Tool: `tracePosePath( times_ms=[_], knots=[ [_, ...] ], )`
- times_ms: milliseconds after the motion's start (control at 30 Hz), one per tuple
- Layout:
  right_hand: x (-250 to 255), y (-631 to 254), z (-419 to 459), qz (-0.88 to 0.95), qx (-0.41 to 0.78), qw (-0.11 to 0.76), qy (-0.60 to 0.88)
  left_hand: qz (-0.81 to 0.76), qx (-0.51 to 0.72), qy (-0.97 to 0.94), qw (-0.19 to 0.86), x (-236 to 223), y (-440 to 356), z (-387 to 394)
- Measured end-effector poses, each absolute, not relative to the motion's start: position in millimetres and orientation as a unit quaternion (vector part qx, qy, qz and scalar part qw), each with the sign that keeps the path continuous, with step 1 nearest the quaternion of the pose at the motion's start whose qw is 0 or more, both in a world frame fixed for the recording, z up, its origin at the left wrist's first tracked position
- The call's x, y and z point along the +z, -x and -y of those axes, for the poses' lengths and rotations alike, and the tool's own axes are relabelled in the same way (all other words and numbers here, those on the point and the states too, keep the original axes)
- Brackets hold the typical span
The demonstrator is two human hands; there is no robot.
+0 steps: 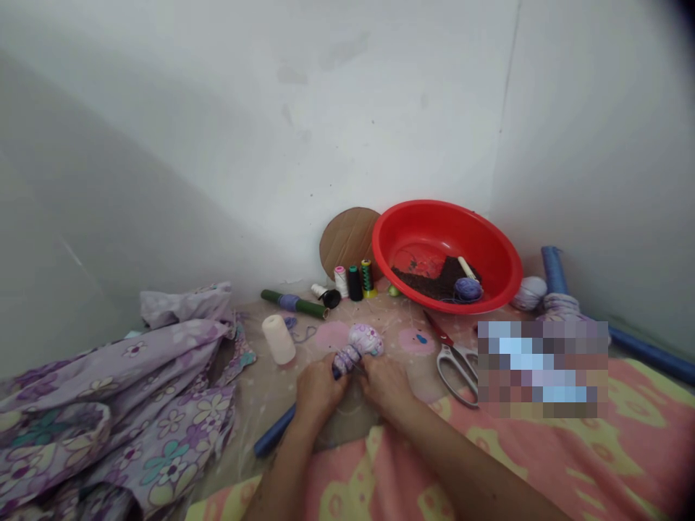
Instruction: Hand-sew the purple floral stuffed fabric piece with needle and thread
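Currently: left hand and right hand both closed on lilac floral cloth bundle, pinched steady between them; scissors lying within right hand's reach; blue tube beside left hand.

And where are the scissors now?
In the head view, the scissors lie right of the person's right hand, just below the red plastic basin, beside a blurred patch.

A pixelated rectangular block blurs whatever lies at the right and meets the edge of the silver-handled steel scissors. The left hand and right hand hide much of the small lilac floral cloth bundle; the dark blue bit between them is too small to tell. The long purple floral fabric runs off the left edge.
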State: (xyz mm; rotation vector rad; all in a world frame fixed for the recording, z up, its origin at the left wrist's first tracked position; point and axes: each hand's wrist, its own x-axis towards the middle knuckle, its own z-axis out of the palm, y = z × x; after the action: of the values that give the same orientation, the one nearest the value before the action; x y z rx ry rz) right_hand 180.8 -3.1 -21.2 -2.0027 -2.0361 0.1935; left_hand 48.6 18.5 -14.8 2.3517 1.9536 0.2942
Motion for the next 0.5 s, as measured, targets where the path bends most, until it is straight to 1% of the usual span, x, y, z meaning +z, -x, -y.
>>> tracePosePath(
  times_ms=[133, 233, 333, 500],
  knots=[
    [-29, -179, -3, 0.698, 0.065, 0.128, 0.702, -0.64, 0.091, -0.761, 0.054, -12, -49, -18],
    [-32, -180, -5, 0.699, 0.069, 0.144, 0.697, -0.639, 0.095, -0.761, 0.061, -11, -49, -19],
    [-30, -185, -3, 0.716, 0.078, 0.152, 0.677, -0.633, 0.101, -0.764, 0.07, -11, -46, -22],
    [-20, -192, 3, 0.749, 0.087, 0.129, 0.644, -0.609, 0.134, -0.773, 0.114, -10, -42, -25]
  ],
)
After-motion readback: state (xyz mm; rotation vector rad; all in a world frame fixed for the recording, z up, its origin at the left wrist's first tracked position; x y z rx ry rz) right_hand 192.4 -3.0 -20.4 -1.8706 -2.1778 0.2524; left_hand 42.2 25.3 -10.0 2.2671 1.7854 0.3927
